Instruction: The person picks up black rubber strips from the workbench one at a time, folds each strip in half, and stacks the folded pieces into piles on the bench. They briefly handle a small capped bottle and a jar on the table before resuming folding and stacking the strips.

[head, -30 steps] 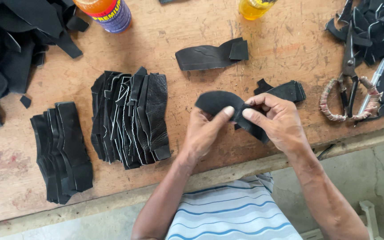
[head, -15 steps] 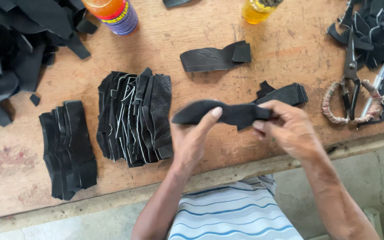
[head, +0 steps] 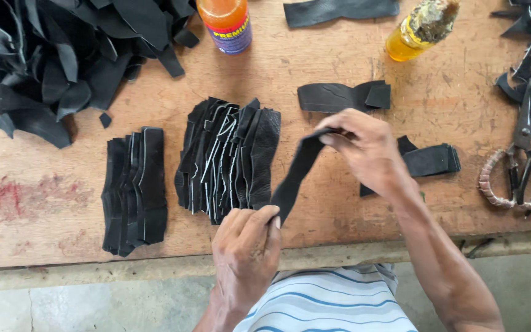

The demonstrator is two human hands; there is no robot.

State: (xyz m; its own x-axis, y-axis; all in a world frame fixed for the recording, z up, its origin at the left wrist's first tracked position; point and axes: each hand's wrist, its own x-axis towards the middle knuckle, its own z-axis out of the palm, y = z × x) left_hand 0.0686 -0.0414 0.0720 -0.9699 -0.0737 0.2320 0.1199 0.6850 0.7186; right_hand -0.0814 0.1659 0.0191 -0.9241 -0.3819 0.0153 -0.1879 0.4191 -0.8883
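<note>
A black leather strip [head: 297,172] is stretched slantwise between both hands above the wooden table [head: 364,203]. My left hand [head: 247,246] pinches its lower end near the table's front edge. My right hand [head: 367,150] grips its upper end farther back. Just left of the strip lies a fanned stack of black leather strips [head: 228,158], and a second, neater stack [head: 135,190] lies farther left.
A big heap of black leather scraps [head: 50,55] fills the back left. Two folded strips [head: 342,96] [head: 431,161] lie near my right hand. An orange bottle [head: 225,23] and a yellow bottle [head: 419,29] stand at the back. Scissors [head: 520,154] with wrapped handles lie at right.
The strip went from folded, to level between the hands, to slanted. My left hand has dropped toward the table edge with one end; my right hand has lifted the other end.
</note>
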